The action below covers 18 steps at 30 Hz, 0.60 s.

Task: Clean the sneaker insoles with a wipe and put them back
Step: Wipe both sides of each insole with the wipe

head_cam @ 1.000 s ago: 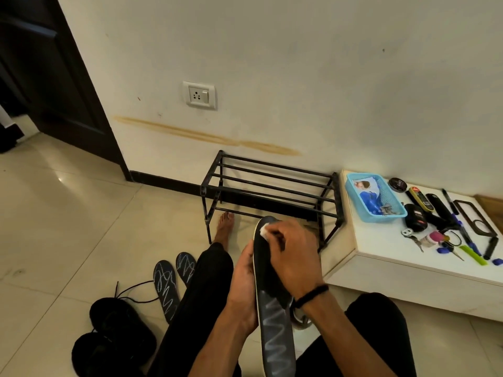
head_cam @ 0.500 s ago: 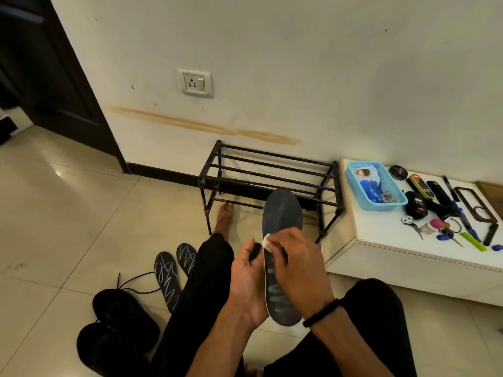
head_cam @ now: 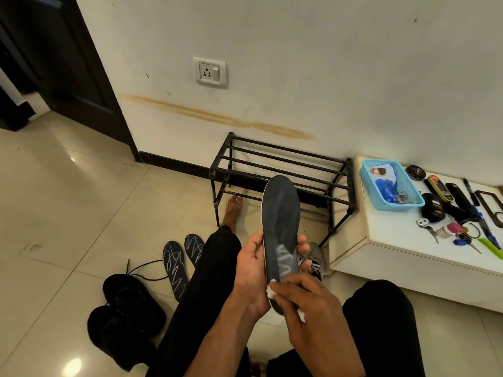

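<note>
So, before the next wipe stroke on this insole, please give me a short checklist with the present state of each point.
1. Left hand holds the insole firmly: ok.
2. Right hand presses the wipe on the heel end: ok.
3. White marks gone from the insole: not ok, some remain mid-length.
4. Two other insoles cleaned: not ok, marks show.
5. Black shoes within reach on the floor: ok.
6. Wipe clean enough: cannot tell.

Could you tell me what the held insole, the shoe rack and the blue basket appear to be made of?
The insole looks like matte dark fabric over foam, judging by its pale edge and slight creases. The shoe rack appears to be black-painted metal tubing: thin, straight bars with a dull sheen. The blue basket looks like moulded plastic, with a perforated mesh wall and uniform bright colour.
</note>
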{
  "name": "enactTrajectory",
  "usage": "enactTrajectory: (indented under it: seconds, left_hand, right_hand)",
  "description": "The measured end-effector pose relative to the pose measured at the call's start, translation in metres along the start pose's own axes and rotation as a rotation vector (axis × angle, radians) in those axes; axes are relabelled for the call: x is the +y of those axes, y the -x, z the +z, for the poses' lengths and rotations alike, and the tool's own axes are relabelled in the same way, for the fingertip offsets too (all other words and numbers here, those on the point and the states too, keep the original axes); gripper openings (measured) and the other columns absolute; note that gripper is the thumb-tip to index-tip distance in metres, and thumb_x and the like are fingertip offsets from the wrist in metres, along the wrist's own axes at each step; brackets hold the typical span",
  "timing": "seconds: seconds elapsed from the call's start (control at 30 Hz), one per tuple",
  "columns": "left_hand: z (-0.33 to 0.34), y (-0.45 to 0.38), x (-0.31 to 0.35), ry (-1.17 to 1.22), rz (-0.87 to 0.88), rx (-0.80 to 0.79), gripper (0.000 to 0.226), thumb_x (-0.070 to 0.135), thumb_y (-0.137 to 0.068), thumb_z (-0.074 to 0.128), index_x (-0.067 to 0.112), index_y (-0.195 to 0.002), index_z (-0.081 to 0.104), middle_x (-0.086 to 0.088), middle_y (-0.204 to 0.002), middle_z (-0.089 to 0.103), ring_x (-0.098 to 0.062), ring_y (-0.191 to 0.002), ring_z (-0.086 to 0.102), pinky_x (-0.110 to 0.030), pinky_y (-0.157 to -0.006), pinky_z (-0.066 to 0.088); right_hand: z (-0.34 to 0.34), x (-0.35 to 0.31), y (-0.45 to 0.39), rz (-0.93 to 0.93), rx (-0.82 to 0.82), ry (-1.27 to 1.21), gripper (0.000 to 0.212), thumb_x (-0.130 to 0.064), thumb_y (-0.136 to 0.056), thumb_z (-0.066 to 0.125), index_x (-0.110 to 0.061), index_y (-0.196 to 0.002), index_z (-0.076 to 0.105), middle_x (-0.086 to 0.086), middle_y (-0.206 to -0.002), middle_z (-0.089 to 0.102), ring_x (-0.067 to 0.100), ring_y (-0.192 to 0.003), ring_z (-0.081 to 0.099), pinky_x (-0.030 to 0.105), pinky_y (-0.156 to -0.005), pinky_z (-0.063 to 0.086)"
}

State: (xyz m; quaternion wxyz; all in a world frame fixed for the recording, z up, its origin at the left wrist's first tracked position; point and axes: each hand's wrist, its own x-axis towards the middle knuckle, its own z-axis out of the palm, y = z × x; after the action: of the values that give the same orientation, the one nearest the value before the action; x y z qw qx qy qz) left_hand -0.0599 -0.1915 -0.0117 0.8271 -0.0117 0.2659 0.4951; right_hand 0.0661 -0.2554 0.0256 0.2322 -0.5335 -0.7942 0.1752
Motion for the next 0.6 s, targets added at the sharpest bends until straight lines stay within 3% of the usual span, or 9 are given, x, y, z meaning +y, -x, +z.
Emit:
enactTrajectory:
  seconds: [0.13, 0.27, 0.4, 0.6]
  left_hand:
    - [-0.001, -0.002, -0.007, -0.073, -0.001, 0.006, 0.067, 0.052, -0.104, 0.039, -0.002, -0.137, 0.062, -0.024, -0.139, 0.060, -0.035, -0.123, 0.061, -0.048, -0.116, 0.042]
    - [0.007, 0.005, -0.011, -0.120, 0.016, 0.023, 0.058, 0.048, -0.105, 0.041, 0.004, -0.130, 0.069, -0.023, -0.134, 0.066, -0.034, -0.125, 0.065, -0.045, -0.110, 0.047]
    - [0.006, 0.003, -0.009, -0.136, 0.058, 0.037, 0.054, 0.046, -0.105, 0.042, 0.009, -0.128, 0.072, -0.019, -0.125, 0.071, -0.031, -0.114, 0.070, -0.043, -0.103, 0.052]
    - [0.000, 0.003, 0.001, -0.126, 0.062, 0.001, 0.063, 0.049, -0.102, 0.044, 0.001, -0.140, 0.060, -0.026, -0.144, 0.056, -0.036, -0.131, 0.058, -0.050, -0.117, 0.041]
  right_hand:
    - [-0.002, 0.001, -0.022, 0.021, 0.087, 0.027, 0.020, -0.011, -0.086, 0.075, -0.022, -0.103, 0.079, -0.010, -0.099, 0.065, 0.009, -0.092, 0.062, 0.025, -0.081, 0.055]
    - [-0.005, 0.010, -0.063, 0.092, 0.135, 0.065, 0.018, -0.021, -0.094, 0.065, -0.021, -0.107, 0.077, -0.005, -0.101, 0.065, 0.014, -0.094, 0.060, 0.032, -0.087, 0.055]
    - [-0.009, 0.011, -0.087, 0.100, 0.142, 0.066, 0.018, -0.020, -0.095, 0.066, -0.022, -0.109, 0.076, -0.005, -0.103, 0.065, 0.012, -0.094, 0.060, 0.031, -0.089, 0.054]
    - [-0.001, -0.007, -0.038, 0.021, 0.063, 0.001, 0.016, -0.016, -0.090, 0.073, -0.025, -0.103, 0.077, -0.012, -0.100, 0.065, 0.006, -0.094, 0.060, 0.027, -0.087, 0.054]
